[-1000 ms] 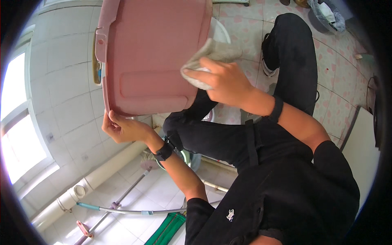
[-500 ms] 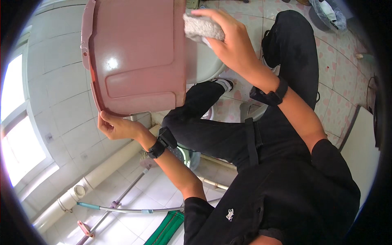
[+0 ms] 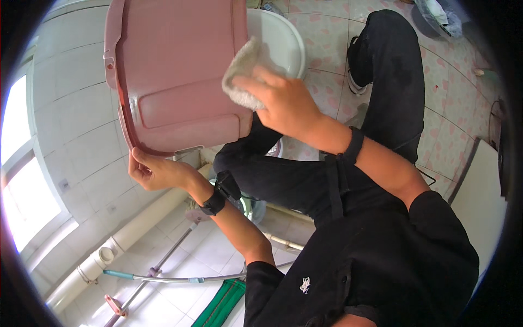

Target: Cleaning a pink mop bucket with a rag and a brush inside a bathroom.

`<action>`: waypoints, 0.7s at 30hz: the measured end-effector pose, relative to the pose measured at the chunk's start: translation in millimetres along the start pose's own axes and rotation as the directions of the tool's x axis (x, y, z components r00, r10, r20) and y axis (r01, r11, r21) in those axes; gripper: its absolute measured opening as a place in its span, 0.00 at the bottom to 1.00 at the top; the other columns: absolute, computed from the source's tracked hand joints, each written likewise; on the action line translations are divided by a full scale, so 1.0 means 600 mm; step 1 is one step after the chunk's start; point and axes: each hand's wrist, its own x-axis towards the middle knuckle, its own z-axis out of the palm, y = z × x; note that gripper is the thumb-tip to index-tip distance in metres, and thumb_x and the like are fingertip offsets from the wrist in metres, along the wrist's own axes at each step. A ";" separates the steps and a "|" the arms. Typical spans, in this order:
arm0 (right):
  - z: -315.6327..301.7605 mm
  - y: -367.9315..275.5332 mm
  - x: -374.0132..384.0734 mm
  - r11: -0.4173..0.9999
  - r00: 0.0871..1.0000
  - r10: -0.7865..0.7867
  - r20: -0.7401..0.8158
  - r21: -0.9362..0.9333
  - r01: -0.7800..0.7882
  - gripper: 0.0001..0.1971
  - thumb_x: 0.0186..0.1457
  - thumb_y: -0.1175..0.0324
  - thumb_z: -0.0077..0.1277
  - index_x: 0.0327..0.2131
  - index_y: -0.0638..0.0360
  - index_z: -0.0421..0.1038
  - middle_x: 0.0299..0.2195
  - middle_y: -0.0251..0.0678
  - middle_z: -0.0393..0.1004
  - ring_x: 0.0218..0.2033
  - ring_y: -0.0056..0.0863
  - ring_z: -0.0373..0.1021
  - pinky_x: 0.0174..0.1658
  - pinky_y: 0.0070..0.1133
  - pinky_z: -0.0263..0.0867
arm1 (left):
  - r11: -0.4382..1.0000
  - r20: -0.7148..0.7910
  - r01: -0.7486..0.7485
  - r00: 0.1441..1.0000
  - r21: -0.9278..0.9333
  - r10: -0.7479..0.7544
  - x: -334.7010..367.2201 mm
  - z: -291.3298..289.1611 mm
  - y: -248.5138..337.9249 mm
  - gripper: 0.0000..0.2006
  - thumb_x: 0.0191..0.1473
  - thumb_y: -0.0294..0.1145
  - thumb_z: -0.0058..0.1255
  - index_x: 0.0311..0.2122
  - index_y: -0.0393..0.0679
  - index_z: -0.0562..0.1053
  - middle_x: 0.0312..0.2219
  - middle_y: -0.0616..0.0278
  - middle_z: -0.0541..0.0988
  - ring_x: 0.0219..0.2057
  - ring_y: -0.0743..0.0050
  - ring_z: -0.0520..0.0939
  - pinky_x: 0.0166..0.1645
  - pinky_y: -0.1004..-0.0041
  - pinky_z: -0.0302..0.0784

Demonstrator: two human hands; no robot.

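Observation:
A large dusty-pink plastic lid [image 3: 185, 60] with a raised rim and a moulded panel is held up at the upper left, over a white basin [image 3: 283, 43]. My left hand [image 3: 155, 170] is closed on the lid's near left corner, thumb on top and fingers curled beneath. In my right hand [image 3: 286, 106] is a greyish-white cloth [image 3: 243, 76], pressed against the lid's right edge, with the fingers lying over it. Part of the basin is hidden behind the lid and cloth.
My black-trousered legs [image 3: 389, 82] are spread beside the basin. At the left are a tiled wall [image 3: 81, 109] and a pale pipe [image 3: 131, 229]. Mop poles [image 3: 163, 280] and a green mop head [image 3: 220, 305] lie lower left. A lined bin [image 3: 433, 22] stands at the upper right.
My right hand has moved left and down with the cloth, from above the basin onto the lid's right edge. The lid has shifted slightly left; my left hand keeps its hold.

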 end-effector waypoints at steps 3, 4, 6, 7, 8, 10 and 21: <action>0.000 -0.021 -0.012 0.998 0.989 -0.010 0.145 0.062 0.001 0.28 0.38 0.80 0.52 0.48 0.50 0.74 0.35 0.37 0.72 0.31 0.43 0.75 0.32 0.34 0.73 | 1.000 0.006 -0.019 1.000 0.016 0.019 -0.006 0.001 0.007 0.15 0.62 0.39 0.51 0.38 0.33 0.73 0.34 0.60 0.75 0.36 0.73 0.77 0.41 0.73 0.76; -0.001 -0.023 -0.014 0.998 0.990 -0.012 0.142 0.062 0.003 0.28 0.38 0.80 0.52 0.48 0.50 0.74 0.35 0.37 0.72 0.31 0.43 0.75 0.32 0.34 0.73 | 1.000 0.007 -0.017 1.000 -0.005 0.017 -0.005 0.001 0.003 0.15 0.62 0.39 0.51 0.38 0.33 0.73 0.33 0.60 0.75 0.36 0.73 0.76 0.41 0.73 0.75; -0.006 -0.025 -0.018 0.994 0.965 -0.057 0.255 0.105 0.030 0.27 0.38 0.80 0.52 0.47 0.52 0.75 0.35 0.38 0.72 0.31 0.43 0.75 0.32 0.35 0.72 | 0.999 0.007 -0.017 1.000 -0.028 0.017 -0.002 -0.001 -0.003 0.15 0.63 0.38 0.51 0.38 0.33 0.73 0.33 0.60 0.75 0.35 0.73 0.76 0.40 0.73 0.75; -0.011 -0.024 -0.021 0.994 0.965 -0.057 0.254 0.104 0.032 0.27 0.38 0.80 0.52 0.47 0.52 0.75 0.35 0.38 0.72 0.31 0.43 0.75 0.32 0.35 0.72 | 0.999 0.014 -0.031 0.999 -0.028 0.031 -0.001 -0.002 -0.005 0.15 0.63 0.38 0.51 0.38 0.33 0.73 0.33 0.60 0.75 0.35 0.73 0.76 0.40 0.73 0.75; -0.019 -0.022 -0.025 0.992 0.958 -0.038 0.284 0.125 0.002 0.26 0.38 0.80 0.52 0.47 0.54 0.74 0.35 0.39 0.73 0.32 0.45 0.74 0.34 0.35 0.72 | 0.999 0.020 -0.045 0.999 -0.028 0.045 -0.001 -0.004 -0.007 0.15 0.63 0.38 0.51 0.38 0.33 0.73 0.33 0.60 0.75 0.35 0.73 0.76 0.40 0.73 0.75; -0.032 -0.006 -0.034 0.990 0.950 -0.020 0.312 0.140 -0.025 0.25 0.39 0.80 0.51 0.46 0.56 0.74 0.36 0.40 0.73 0.32 0.46 0.74 0.35 0.36 0.71 | 0.999 0.018 -0.049 0.999 -0.024 0.049 0.004 -0.004 -0.012 0.15 0.62 0.39 0.51 0.38 0.33 0.73 0.33 0.60 0.76 0.35 0.73 0.76 0.40 0.72 0.75; -0.046 0.073 0.006 0.935 0.970 0.241 0.022 0.263 -0.238 0.19 0.52 0.75 0.49 0.49 0.64 0.71 0.41 0.45 0.78 0.43 0.35 0.76 0.47 0.27 0.68 | 0.999 -0.008 -0.036 0.999 0.015 0.036 0.007 0.001 -0.013 0.15 0.63 0.37 0.51 0.38 0.32 0.73 0.35 0.58 0.76 0.34 0.73 0.77 0.38 0.73 0.77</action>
